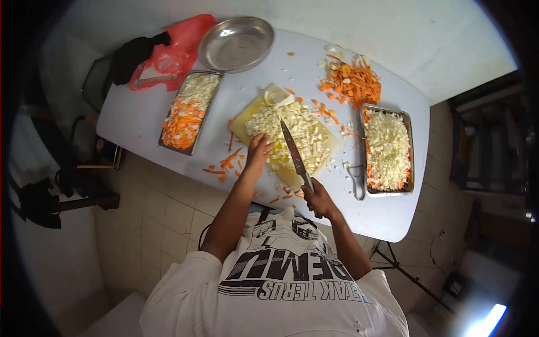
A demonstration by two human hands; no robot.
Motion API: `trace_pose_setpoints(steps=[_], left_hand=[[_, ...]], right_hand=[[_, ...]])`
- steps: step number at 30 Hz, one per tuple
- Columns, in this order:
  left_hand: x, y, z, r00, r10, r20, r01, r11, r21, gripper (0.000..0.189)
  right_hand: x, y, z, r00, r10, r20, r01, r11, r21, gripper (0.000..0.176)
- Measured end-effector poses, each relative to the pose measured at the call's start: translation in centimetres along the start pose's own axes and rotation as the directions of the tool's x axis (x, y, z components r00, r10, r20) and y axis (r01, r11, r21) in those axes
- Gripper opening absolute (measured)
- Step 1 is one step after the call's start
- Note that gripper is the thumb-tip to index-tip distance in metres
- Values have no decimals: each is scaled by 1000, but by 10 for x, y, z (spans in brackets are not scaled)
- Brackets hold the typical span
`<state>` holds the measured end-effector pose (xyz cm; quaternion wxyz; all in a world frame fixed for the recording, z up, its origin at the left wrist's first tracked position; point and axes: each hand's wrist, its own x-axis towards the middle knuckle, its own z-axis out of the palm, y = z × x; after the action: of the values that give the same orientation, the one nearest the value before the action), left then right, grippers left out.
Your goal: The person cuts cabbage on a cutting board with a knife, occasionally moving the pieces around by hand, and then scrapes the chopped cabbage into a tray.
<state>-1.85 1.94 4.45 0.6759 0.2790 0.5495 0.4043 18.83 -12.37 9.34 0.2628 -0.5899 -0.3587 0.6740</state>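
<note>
My right hand (318, 200) is wrapped around the handle of a long kitchen knife (294, 150). Its blade points away from me, over a heap of chopped pale vegetable (306, 126) that looks like cabbage. Under the heap lies a yellowish cutting board (240, 124), set at an angle. At the board's left side, my left hand (260, 150) has its fingers stretched out beside the heap and holds nothing visible. A larger curved pale piece (278, 96) rests at the far corner of the board.
Left stands a metal tray (195, 140) of chopped orange and pale vegetables; right, another such tray (414, 168) beside a peeler-like tool (357, 188). Carrot peelings (353, 81) lie at the back. A round metal pan (236, 45) and red plastic bag (188, 45) sit far left.
</note>
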Motion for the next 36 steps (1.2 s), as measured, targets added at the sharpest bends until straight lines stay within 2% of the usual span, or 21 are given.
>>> trace_pose_setpoints(steps=[1, 4, 5, 8, 9, 11, 15, 18, 21, 25, 28, 31, 34, 36], left_hand=[[5, 1, -2, 998, -45, 31, 46, 999, -26, 62], [27, 13, -4, 995, -41, 96, 52, 992, -113, 64], [32, 15, -7, 991, -36, 132, 61, 979, -192, 58], [42, 27, -11, 990, -60, 130, 82, 982, -170, 45], [57, 16, -23, 981, -65, 181, 100, 976, -195, 35], [61, 22, -29, 982, -71, 173, 94, 988, -126, 36], [69, 20, -37, 974, -80, 214, 86, 996, -16, 36], [78, 17, -43, 962, -95, 255, 90, 995, 29, 37], [78, 15, -45, 964, -101, 247, 77, 992, 102, 36], [84, 17, -55, 947, -108, 301, 55, 983, 177, 33], [85, 15, -57, 958, -153, 242, 104, 974, 203, 28], [90, 13, -61, 932, -114, 343, 56, 983, 174, 25], [80, 17, -51, 944, -160, 288, 150, 987, 56, 22], [82, 14, -46, 954, -142, 263, 135, 990, 43, 24]], right_hand=[[-1, -3, -2, 1000, -3, 30, 4, 1000, -12, 23], [-6, -16, -1, 1000, 18, 26, -14, 989, -144, 24], [-5, -15, 1, 999, 36, 4, -35, 981, -189, 25], [2, -1, 7, 998, -45, -48, 26, 942, -334, 24], [1, 1, 13, 990, -116, -77, 78, 920, -383, 24], [-2, 0, 24, 955, -261, -137, 165, 859, -485, 23], [-9, -8, 45, 938, -247, -244, 115, 884, -453, 20], [-3, 7, 54, 910, -317, -267, 163, 866, -473, 19], [2, 12, 64, 862, -415, -293, 185, 794, -580, 19], [9, 10, 77, 892, -309, -329, 56, 799, -599, 20], [13, 3, 83, 882, -328, -339, 42, 771, -636, 21], [13, 1, 83, 894, -290, -340, -5, 754, -657, 21], [16, 5, 77, 882, -327, -340, 8, 731, -682, 21], [15, 7, 75, 879, -338, -336, 21, 731, -682, 21]])
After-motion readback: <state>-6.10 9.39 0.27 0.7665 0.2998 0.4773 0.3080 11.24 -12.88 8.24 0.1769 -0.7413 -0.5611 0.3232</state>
